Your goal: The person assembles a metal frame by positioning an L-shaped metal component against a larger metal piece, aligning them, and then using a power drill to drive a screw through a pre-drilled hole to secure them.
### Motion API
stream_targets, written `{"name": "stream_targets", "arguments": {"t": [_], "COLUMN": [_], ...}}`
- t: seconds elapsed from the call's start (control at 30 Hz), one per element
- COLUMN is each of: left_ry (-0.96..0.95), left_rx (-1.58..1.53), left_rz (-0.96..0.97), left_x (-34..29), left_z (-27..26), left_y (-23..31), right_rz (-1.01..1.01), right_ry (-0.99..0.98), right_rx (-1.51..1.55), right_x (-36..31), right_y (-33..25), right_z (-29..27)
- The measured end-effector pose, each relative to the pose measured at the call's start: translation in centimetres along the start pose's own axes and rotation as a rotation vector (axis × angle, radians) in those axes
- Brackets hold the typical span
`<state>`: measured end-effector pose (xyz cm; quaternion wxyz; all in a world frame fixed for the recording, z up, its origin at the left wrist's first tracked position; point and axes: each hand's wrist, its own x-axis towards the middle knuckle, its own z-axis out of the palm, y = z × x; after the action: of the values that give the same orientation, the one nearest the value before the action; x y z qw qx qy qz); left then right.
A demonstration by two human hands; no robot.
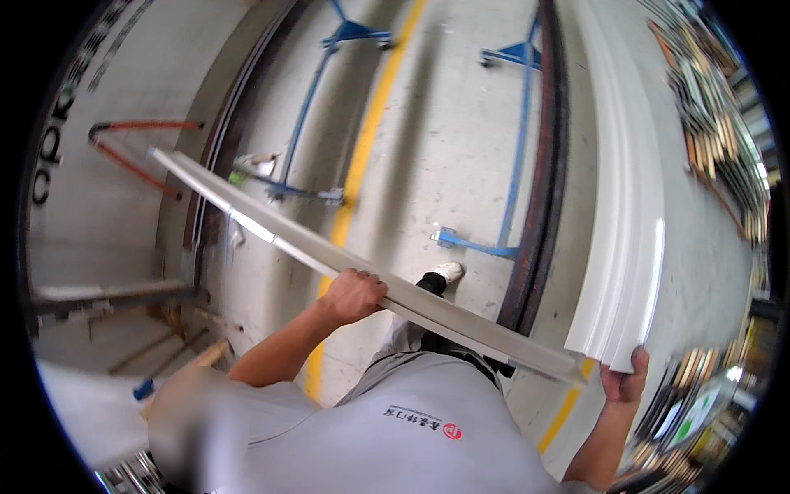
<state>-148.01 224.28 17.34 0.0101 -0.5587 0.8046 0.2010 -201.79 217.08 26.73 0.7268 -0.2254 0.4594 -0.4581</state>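
Note:
My left hand [352, 295] is wrapped around the middle of a long off-white trim strip [444, 309]. The strip runs slantwise in front of my body, its far end up to the left and its near end close to my right hand. My right hand [625, 377] grips the near end of a wider white ridged moulding [617, 247], thumb on its outer edge and fingers mostly hidden beneath. That moulding stretches away from me along the right side. The strip's near end and the moulding's end lie near each other; whether they touch I cannot tell.
Dark metal rails stand at the left [216, 140] and right [550, 165], with blue wheeled frames [514, 156] between them. An orange-red bracket [136, 156] is at the left. Bundled strips [716, 123] and stacked boards [691, 370] line the right. A yellow line [362, 156] crosses the floor.

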Motion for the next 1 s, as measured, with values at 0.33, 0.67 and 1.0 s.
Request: {"name": "stream_targets", "arguments": {"t": [0.33,0.67,1.0], "left_ry": [0.046,0.123,-0.01], "left_rx": [0.064,0.154,0.138], "left_rz": [0.032,-0.032,-0.043], "left_x": [-1.7,-2.4,-1.8], "left_z": [3.5,0.5,1.0], "left_y": [1.5,3.3,2.4], "right_rz": [0.026,0.082,0.093], "right_ry": [0.019,-0.128,-0.148], "right_rx": [-0.023,-0.106,-0.157], "right_x": [2.7,3.6,4.6], "right_y": [6.1,2.8,5.1], "right_z": [-6.2,-1.8,-1.1]}}
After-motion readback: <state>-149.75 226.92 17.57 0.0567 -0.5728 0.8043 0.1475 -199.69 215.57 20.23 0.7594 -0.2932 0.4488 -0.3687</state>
